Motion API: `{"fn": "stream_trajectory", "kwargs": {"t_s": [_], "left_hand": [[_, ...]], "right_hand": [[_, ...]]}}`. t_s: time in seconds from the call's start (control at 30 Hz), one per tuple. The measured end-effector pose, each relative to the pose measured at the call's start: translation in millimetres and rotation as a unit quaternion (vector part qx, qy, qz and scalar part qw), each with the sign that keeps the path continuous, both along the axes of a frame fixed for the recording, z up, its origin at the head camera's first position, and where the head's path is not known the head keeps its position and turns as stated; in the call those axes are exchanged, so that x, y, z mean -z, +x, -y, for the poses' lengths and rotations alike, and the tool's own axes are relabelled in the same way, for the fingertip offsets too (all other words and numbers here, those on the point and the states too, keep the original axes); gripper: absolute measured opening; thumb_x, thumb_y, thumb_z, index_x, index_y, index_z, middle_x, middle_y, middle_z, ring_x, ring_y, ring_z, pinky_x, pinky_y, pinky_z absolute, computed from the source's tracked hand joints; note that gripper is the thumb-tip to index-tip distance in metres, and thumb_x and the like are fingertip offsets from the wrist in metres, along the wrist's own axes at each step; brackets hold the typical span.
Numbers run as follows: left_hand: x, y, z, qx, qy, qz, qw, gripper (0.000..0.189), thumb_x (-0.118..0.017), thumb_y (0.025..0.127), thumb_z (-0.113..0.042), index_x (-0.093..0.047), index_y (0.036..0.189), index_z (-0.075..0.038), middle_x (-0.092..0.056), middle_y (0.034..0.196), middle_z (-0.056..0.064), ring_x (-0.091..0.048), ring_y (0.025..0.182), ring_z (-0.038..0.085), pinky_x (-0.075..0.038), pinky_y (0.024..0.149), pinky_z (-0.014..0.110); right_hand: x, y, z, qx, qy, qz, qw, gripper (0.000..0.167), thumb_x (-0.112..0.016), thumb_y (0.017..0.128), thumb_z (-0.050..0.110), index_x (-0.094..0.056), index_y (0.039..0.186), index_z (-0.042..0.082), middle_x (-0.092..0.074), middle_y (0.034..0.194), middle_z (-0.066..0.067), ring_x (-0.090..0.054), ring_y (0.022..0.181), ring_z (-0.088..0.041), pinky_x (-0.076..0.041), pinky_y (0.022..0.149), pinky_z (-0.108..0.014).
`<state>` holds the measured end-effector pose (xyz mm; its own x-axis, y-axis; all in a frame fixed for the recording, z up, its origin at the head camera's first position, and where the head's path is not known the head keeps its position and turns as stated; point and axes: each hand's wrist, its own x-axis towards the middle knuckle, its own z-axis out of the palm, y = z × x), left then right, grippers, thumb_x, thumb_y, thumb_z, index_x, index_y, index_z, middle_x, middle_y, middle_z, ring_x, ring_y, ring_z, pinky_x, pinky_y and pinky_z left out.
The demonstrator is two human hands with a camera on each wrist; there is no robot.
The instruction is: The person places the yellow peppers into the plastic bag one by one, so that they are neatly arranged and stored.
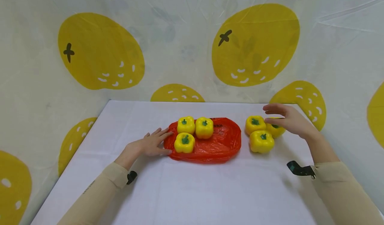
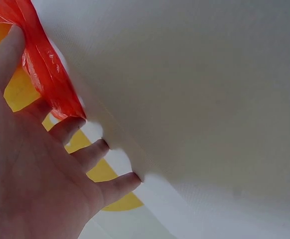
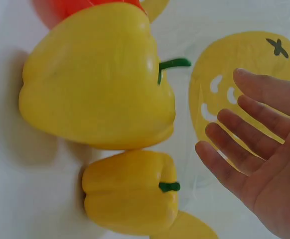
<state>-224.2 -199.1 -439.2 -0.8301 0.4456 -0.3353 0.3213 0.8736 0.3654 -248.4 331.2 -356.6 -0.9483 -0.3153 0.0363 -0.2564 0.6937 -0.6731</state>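
From my position in the room, the white worktop (image 1: 192,195) spans the foreground. Two beige sleeves (image 1: 342,188) cross it from the near side, each with one black wrist fitting (image 1: 300,170). At mid-worktop lies one red plastic bag (image 1: 223,143). The left grip (image 1: 153,143) touches the bag's left edge, fingers spread and extended, nothing held. Three yellow bell peppers (image 1: 184,145) stand grouped on the bag's left half, stems up. To the right of the bag, three more peppers (image 1: 261,143) stand directly on the worktop. The right grip (image 1: 288,119) hovers over this group's far-right unit, fingers loosely extended, nothing grasped, and partly obstructs it; contact there appears unlikely, though the angle is poor. Pepper total: six. Beyond the worktop hangs a pale backdrop (image 1: 180,35) printed with yellow fruit shapes (image 1: 99,51), two shown whole.
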Motion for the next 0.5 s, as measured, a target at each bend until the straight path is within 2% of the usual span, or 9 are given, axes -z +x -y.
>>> {"fn": "stream_trajectory", "kwargs": {"t_s": [0.2, 0.27, 0.33, 0.4, 0.5], "left_hand": [[0.1, 0.7, -0.3, 0.003, 0.003, -0.003, 1.0000, 0.090, -0.066, 0.093, -0.058, -0.026, 0.165, -0.020, -0.016, 0.171, 0.010, -0.008, 0.155, 0.042, -0.009, 0.116, 0.073], [-0.8, 1.2, -0.5, 0.004, 0.003, -0.003, 1.0000, 0.090, -0.066, 0.093, -0.058, -0.026, 0.164, -0.020, -0.016, 0.171, 0.010, -0.008, 0.155, 0.042, -0.009, 0.116, 0.073], [-0.8, 1.3, -0.5, 0.004, 0.002, -0.003, 1.0000, 0.090, -0.066, 0.093, -0.058, -0.027, 0.164, -0.020, -0.016, 0.171, 0.010, -0.008, 0.155, 0.042, -0.009, 0.116, 0.073], [-0.2, 1.1, -0.3, 0.004, 0.001, -0.004, 1.0000, 0.090, -0.065, 0.093, -0.058, -0.026, 0.164, -0.020, -0.016, 0.171, 0.010, -0.007, 0.155, 0.042, -0.009, 0.116, 0.073], [1.0, 0.6, 0.1, 0.004, -0.002, -0.005, 1.0000, 0.090, -0.065, 0.093, -0.059, -0.026, 0.165, -0.020, -0.016, 0.171, 0.010, -0.008, 0.155, 0.042, -0.010, 0.115, 0.073]], "right_hand": [[8.4, -1.0, -18.9, 0.027, -0.021, -0.003, 0.9994, 0.052, -0.071, 0.100, 0.025, -0.053, 0.144, 0.004, -0.057, 0.142, -0.018, -0.051, 0.129, -0.035, -0.042, 0.085, -0.005], [8.9, -0.3, -24.0, 0.035, -0.016, 0.003, 0.9993, 0.053, -0.070, 0.100, 0.027, -0.052, 0.145, 0.004, -0.056, 0.143, -0.018, -0.051, 0.129, -0.032, -0.042, 0.087, -0.009], [9.2, 1.0, -27.6, 0.042, -0.007, 0.007, 0.9991, 0.055, -0.070, 0.100, 0.029, -0.051, 0.145, 0.004, -0.054, 0.144, -0.018, -0.050, 0.130, -0.033, -0.047, 0.094, -0.020], [9.4, 2.1, -30.2, 0.049, 0.002, 0.008, 0.9988, 0.056, -0.070, 0.100, 0.030, -0.050, 0.146, 0.004, -0.053, 0.145, -0.019, -0.051, 0.128, -0.030, -0.047, 0.094, -0.025], [10.6, 3.4, -33.2, 0.058, 0.006, 0.007, 0.9983, 0.059, -0.070, 0.100, 0.032, -0.048, 0.147, 0.003, -0.052, 0.145, -0.020, -0.052, 0.124, -0.017, -0.048, 0.092, -0.022]]}}
